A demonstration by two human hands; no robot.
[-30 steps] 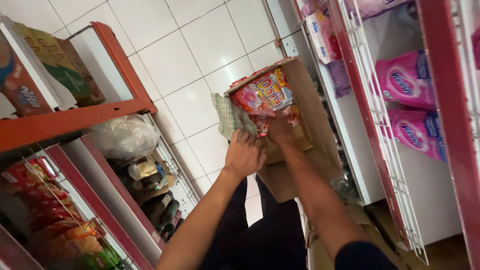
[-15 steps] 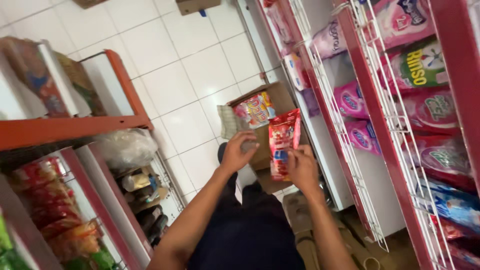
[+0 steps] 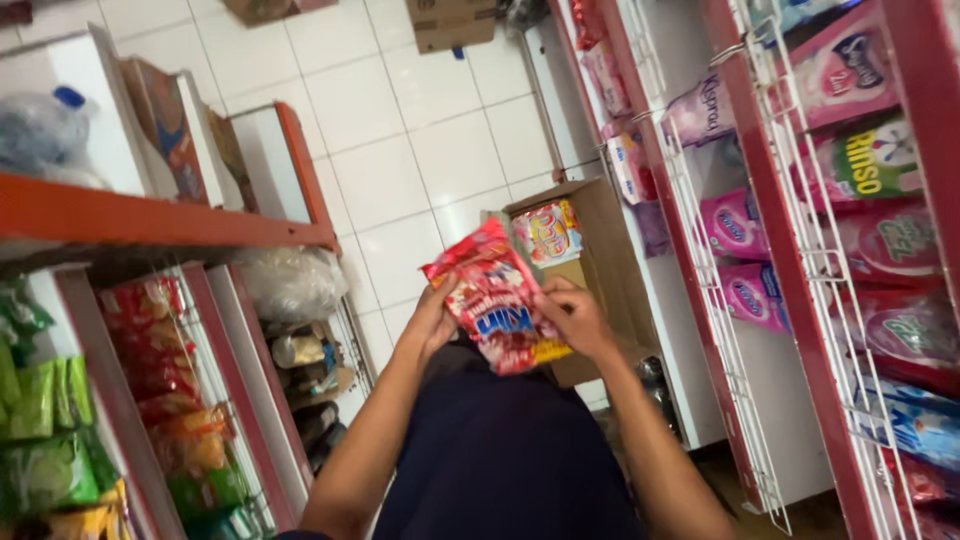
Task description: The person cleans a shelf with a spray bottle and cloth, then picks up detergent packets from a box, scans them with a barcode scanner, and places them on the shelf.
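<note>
Both my hands hold a red snack packet [image 3: 497, 300] up in front of me, over my dark trousers. My left hand [image 3: 432, 318] grips its left edge and my right hand [image 3: 573, 315] grips its right edge. Behind the packet an open cardboard box [image 3: 600, 260] stands on the white tiled floor, with a colourful packet [image 3: 548, 232] showing inside it.
A red-edged shelf unit [image 3: 160, 220] on the left carries red, orange and green snack bags. A wire-fronted rack [image 3: 790, 250] on the right holds pink, green and blue pouches. More cardboard boxes [image 3: 450, 22] sit at the aisle's far end.
My hands pulled the red packet out of the box and raised it closer to me. The view tilted so more of the right rack shows.
</note>
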